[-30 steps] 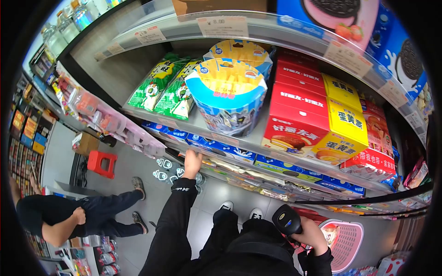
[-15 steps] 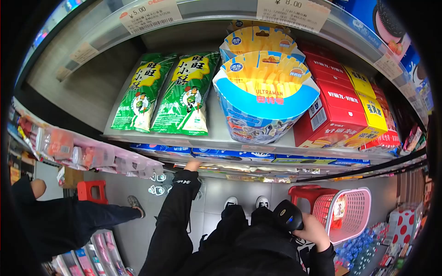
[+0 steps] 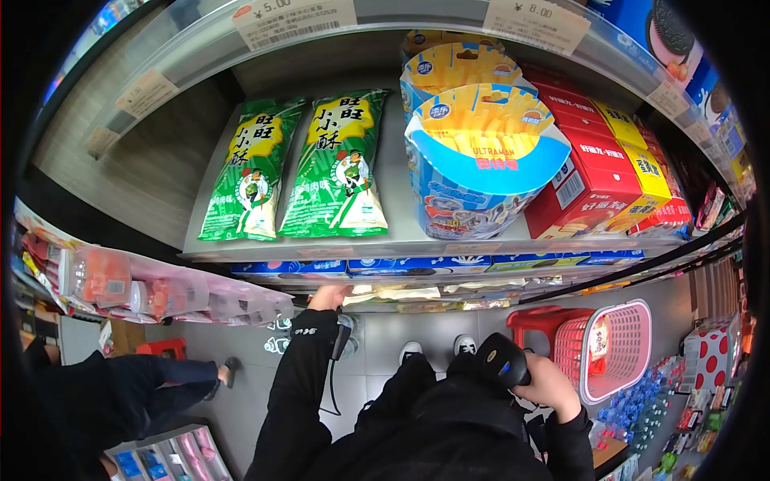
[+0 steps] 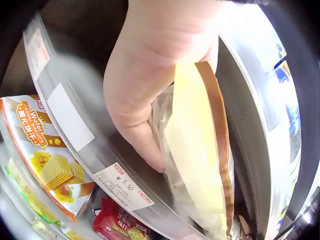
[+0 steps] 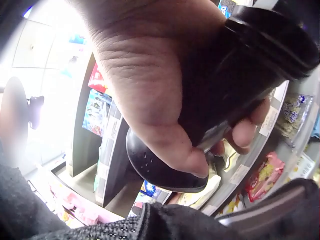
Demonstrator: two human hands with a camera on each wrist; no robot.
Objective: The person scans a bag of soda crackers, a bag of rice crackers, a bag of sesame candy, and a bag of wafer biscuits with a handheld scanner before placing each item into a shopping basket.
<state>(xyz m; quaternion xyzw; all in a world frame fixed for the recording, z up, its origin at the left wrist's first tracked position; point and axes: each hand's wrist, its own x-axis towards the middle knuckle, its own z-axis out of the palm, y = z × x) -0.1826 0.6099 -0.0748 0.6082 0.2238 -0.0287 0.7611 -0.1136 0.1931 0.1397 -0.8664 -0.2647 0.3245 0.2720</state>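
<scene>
My left hand [image 3: 327,297] reaches under the edge of the middle shelf, at a lower shelf of flat packs. In the left wrist view, its thumb lies along one side of a pale yellow and brown packet [image 4: 195,140] in a clear wrapper, and the hand grips the packet's end. The other fingers are mostly hidden behind it. Low at the right, my right hand [image 3: 553,387] holds a black handheld barcode scanner [image 3: 499,361]. The right wrist view shows thumb and fingers wrapped round the scanner's handle [image 5: 215,95].
Green snack bags [image 3: 337,168], blue fries-shaped snack tubs [image 3: 481,180] and red boxes [image 3: 589,172] stand on the shelf above. A pink basket [image 3: 573,377] holding a packet sits beside a red stool [image 3: 529,325]. Another person [image 3: 152,393] stands at the left.
The head view has come closer to the shelf and shifted left. My left hand has slipped further under the shelf edge. My right hand keeps holding the scanner; the other person has moved.
</scene>
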